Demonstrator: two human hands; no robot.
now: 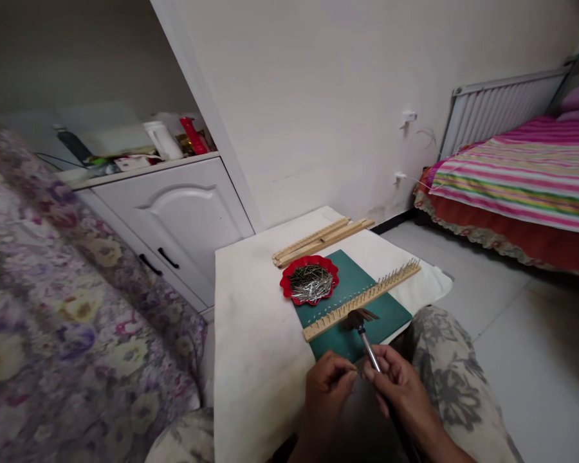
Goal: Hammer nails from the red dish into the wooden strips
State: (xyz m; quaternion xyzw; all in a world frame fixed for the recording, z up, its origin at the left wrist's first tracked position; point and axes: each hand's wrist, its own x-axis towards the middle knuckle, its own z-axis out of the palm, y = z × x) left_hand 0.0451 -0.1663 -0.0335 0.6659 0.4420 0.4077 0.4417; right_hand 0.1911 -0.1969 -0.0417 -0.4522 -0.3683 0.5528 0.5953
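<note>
My right hand [398, 379] is closed around the shaft of a claw hammer [369, 352], whose dark head is over the green board. My left hand [330, 382] is closed in a pinch beside the right fingertips; something tiny seems to be between them, too small to name. Just beyond the hammer head, a wooden strip [342, 313] lies slantwise across the green board [383, 321]. Nails [398, 275] stand up in a row along the strip, taller at its right end. A red scalloped bowl [284, 286] full of loose nails [316, 283] sits at the board's far left.
More wooden strips [323, 242] lie at the back of the cloth-covered table [251, 334]. A white cabinet [174, 218] and a floral curtain [101, 341] are on the left. My knee [451, 366] is close to the table's right edge, and a bed [521, 173] stands farther right.
</note>
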